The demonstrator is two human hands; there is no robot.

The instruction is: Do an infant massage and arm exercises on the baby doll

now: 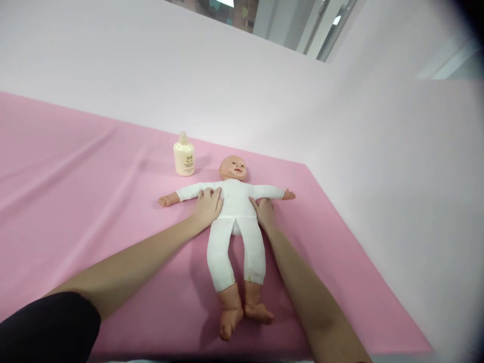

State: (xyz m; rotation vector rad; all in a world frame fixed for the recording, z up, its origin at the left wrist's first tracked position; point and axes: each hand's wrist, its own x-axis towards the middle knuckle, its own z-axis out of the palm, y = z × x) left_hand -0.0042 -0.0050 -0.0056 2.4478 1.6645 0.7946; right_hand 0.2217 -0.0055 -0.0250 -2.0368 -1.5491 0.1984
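Observation:
A baby doll with a white cloth body lies on its back, arms stretched out sideways and feet toward me. My left hand grips the doll's side below its armpit, some fingers over the upper arm. On the opposite side, my right hand holds the torso, its thumb against the cloth and the other fingers beneath the doll's arm. The torso sits between both hands. Parts of the fingers are hidden behind the doll.
A cream-coloured bottle with a rounded cap stands upright beyond the doll's arm, left of its head. Everything rests on a pink padded surface with creases at the left. White walls border its back and right edges.

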